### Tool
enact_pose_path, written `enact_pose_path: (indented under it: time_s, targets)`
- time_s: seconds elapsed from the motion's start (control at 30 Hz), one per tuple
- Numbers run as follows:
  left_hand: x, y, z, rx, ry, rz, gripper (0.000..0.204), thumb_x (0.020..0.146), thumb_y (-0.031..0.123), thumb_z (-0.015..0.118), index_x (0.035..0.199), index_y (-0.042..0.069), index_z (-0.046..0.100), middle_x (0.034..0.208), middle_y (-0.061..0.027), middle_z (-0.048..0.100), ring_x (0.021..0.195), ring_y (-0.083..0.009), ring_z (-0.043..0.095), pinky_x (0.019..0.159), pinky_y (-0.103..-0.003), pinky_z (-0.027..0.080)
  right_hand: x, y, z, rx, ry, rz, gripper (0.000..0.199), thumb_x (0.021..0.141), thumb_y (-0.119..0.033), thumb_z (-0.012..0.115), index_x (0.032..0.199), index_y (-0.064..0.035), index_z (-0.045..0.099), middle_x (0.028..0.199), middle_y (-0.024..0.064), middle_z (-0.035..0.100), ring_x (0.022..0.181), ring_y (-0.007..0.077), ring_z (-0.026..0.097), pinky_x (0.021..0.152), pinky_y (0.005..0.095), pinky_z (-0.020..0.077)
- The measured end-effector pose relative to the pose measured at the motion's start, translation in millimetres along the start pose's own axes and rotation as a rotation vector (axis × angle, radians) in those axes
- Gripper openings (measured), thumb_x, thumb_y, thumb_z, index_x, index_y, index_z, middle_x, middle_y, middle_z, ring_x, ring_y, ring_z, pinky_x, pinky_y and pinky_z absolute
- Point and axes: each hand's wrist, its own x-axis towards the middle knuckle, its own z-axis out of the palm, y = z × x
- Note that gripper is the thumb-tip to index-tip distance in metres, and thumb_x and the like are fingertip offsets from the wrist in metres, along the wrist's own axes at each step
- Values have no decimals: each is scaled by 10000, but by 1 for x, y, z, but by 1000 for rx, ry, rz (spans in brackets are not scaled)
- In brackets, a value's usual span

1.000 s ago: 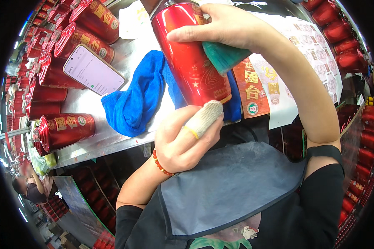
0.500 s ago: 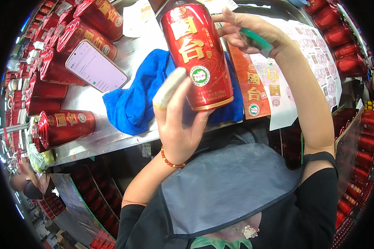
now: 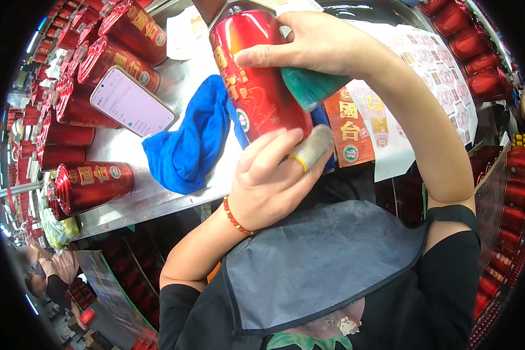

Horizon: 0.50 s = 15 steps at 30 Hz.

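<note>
Tabletop, shiny metal, is running under the work; blue cloth is lying bunched on it, phone is showing a lit screen beside the red bottles crowding the left. Red-gold sheet and white printed sheet are covering the right side. Red containers are lining the right edge; another person is showing small at lower left. Held bottle is staying over the tabletop between both hands, overlapping the cloth in view. Neck is pointing away from the wearer, toward the upper edge, a bit left; base is pointing back at the wearer, so the long axis is slanting upper left to lower right. Body is looking glossy red, gold lettering and white-green round badge facing left, bright glare sitting near the shoulder. Right hand is gripping the upper body, thumb laid across, other fingers mostly hiding; green scraper is sitting under its palm. Left hand is curling its fingers at the base, one wearing a pale cover; exact fingertip contact isn't showing, can't tell.
</note>
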Motion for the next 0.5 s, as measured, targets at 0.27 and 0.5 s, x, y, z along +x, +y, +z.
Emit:
enact_pose_path:
  time_s: [0.27, 0.5]
  targets:
    - [3, 5, -2, -224, 205, -466, 556, 724, 8, 842, 1262, 56, 708, 1363, -147, 643, 1337, -381, 522, 1120, -491, 438, -8, 50, -8, 563, -88, -24, 794, 794, -723, 756, 1127, -3, 715, 983, 112, 720, 864, 139, 698, 640, 227, 530]
    - [-29, 1, -13, -10, 50, -157, 427, 672, 18, 804, 1072, 163, 823, 1167, -12, 744, 1311, -388, 533, 1120, -497, 450, 24, 62, 33, 980, -269, 46, 736, 736, -570, 878, 1242, -104, 616, 946, -18, 648, 677, 25, 581, 494, 182, 404]
